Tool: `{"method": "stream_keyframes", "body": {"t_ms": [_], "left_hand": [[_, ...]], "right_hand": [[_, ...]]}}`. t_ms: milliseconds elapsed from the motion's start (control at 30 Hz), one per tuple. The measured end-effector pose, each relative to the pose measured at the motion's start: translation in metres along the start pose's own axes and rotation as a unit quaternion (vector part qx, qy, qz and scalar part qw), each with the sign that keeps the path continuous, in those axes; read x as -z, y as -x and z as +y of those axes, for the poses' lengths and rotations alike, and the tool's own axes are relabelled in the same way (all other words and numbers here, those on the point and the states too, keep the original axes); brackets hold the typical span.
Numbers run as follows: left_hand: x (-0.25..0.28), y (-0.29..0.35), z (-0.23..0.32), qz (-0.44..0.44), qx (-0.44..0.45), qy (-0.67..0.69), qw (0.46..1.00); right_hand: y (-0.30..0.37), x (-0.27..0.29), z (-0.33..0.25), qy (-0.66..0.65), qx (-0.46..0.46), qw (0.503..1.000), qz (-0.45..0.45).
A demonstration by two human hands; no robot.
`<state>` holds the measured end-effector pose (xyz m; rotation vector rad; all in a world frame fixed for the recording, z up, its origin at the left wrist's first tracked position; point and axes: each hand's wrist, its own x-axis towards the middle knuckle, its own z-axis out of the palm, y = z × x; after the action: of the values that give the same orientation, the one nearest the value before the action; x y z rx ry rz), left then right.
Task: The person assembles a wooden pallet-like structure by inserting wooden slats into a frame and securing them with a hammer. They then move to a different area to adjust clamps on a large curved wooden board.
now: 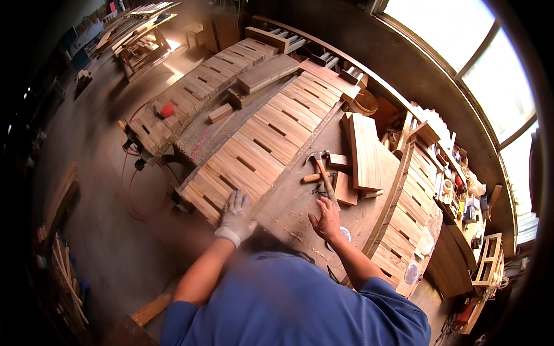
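The worktop [289, 203] carries a slotted wooden panel [247, 142], probably laid flat for support; its long axis slants from the worktop's near left corner rightward to the far edge. Right of it lies a hammer [325, 176], seemingly kept handy, head toward the far edge. The gloved left hand [235, 220] is open, flat on the panel's near end, perhaps steadying it. The right hand [327, 221] is open by the hammer's handle end; whether they touch is unclear.

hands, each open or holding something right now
Left hand: open, gloved, at the slotted wooden panel.
Right hand: at the handle of the claw hammer; grip cannot be told.
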<state>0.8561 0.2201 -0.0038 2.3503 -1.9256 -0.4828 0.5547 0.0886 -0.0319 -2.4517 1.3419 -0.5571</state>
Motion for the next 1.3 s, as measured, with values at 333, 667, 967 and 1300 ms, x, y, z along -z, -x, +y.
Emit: {"method": "stream_keyframes", "body": {"t_ms": [333, 667, 967, 1300], "left_hand": [[-0.016, 0.009, 0.003, 0.095, 0.008, 0.015, 0.995], [-0.019, 0.005, 0.005, 0.124, 0.002, 0.021, 0.992], [-0.025, 0.001, 0.004, 0.092, 0.011, -0.002, 0.996], [-0.011, 0.022, 0.026, 0.01, 0.044, 0.06, 0.997]], "right_hand": [[-0.086, 0.077, 0.12, 0.159, -0.3, 0.94, 0.03], [-0.11, 0.107, 0.165, 0.137, -0.386, 0.908, -0.083], [-0.102, 0.099, 0.163, 0.27, -0.262, 0.919, -0.118], [-0.092, -0.007, 0.02, 0.053, 0.184, 0.981, 0.02]]}}
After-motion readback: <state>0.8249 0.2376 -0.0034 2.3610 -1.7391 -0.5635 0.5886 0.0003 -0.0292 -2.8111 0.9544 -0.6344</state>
